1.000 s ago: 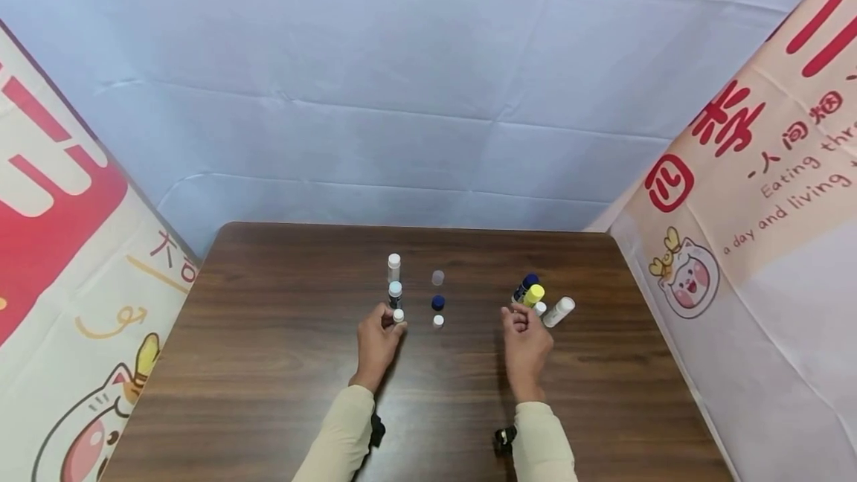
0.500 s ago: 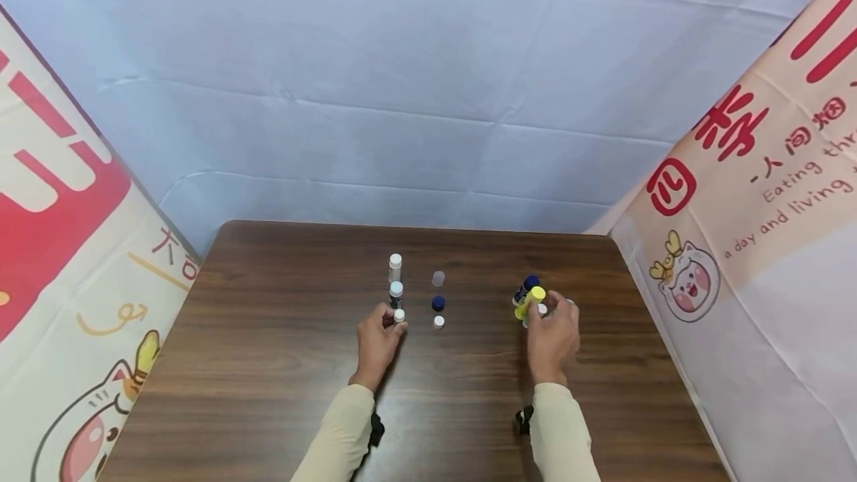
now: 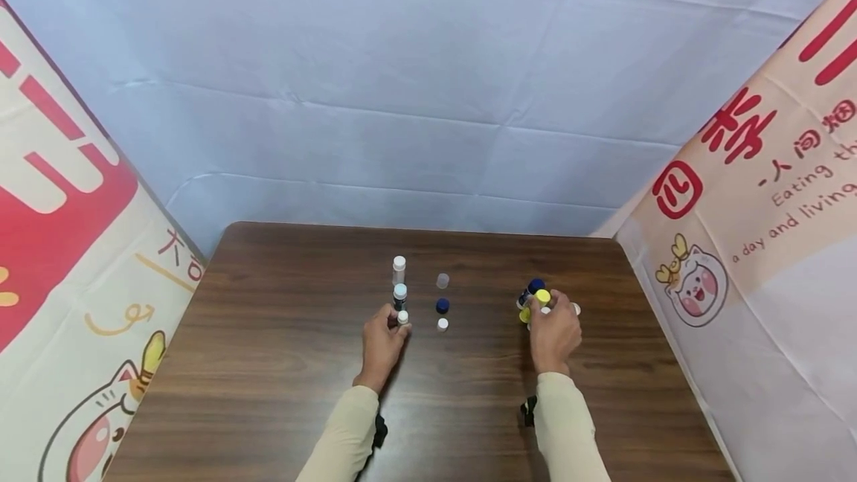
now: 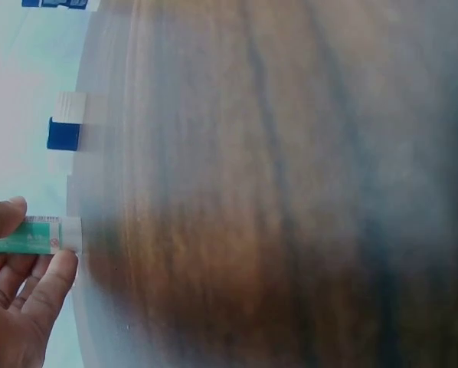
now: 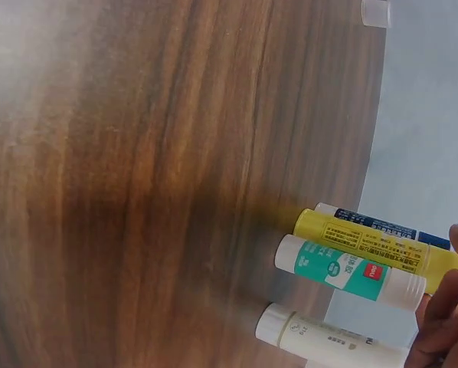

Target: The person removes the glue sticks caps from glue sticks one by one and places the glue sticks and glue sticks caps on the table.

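Note:
My left hand [image 3: 383,346] grips an upright green-and-white glue stick [image 4: 34,236] between thumb and fingers; its lower end meets the table. Behind it stand a dark glue stick with a pale top [image 3: 399,297] and a white-topped one [image 3: 399,270]. At the right, my right hand [image 3: 556,337] reaches over a cluster of glue sticks, thumb and fingers apart around their upper ends. That cluster has a navy glue stick [image 3: 525,298], a yellow glue stick [image 5: 367,241], a green-and-white one [image 5: 344,268] and a white one [image 5: 321,337]. Contact there cannot be made out.
Between the hands, a clear cap [image 3: 443,280], a blue cap [image 3: 443,306] and a white cap [image 3: 443,325] stand in a column on the brown wooden table [image 3: 301,363]. Printed cloth hangs at both sides, with a pale cloth [image 3: 402,132] behind.
My right hand has moved rightward from the left of the cluster to over it, its thumb and fingers spreading around the tops. My left hand keeps its grip in about the same place.

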Demonstrator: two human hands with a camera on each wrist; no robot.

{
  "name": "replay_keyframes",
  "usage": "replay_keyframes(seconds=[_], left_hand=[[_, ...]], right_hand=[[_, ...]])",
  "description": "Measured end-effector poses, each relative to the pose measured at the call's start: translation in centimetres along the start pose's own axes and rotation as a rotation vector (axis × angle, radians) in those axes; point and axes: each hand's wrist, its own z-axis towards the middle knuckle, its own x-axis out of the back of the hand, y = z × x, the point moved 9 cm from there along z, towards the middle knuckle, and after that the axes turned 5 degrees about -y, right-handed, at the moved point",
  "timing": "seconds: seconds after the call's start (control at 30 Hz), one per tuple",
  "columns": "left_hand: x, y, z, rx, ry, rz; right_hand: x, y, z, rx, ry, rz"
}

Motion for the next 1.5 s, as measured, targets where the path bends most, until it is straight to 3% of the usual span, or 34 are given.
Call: replay_keyframes(seconds=[0.37, 0.7, 0.97, 1.2, 1.33, 1.5], left_hand=[[0.1, 0.5, 0.4, -0.012, 0.0, 0.07], [0.4, 0.5, 0.1, 0.029, 0.014, 0.141], [0.5, 0.7, 0.0, 0.048, 0.014, 0.174], [1.4, 0.7, -0.8, 0.135, 0.005, 0.205], [2.3, 1.8, -1.8, 0.095, 0.01, 0.229], [3.6, 4.2, -3.5, -0.01, 0.042, 0.247]], right_hand=[[0.6, -1.2, 0.3, 0.02, 0.021, 0.016], [1.8, -3.8, -2.5, 0.129, 0.1, 0.131], [1.3, -5.7, -5.1, 0.17, -0.009, 0.292], [0.7, -7.5, -6.9, 0.205, -0.079, 0.399], [-0.2, -8.1, -7.8, 0.196, -0.153, 0.467], [-1.3, -8.3, -9.0, 0.167, -0.232, 0.582]])
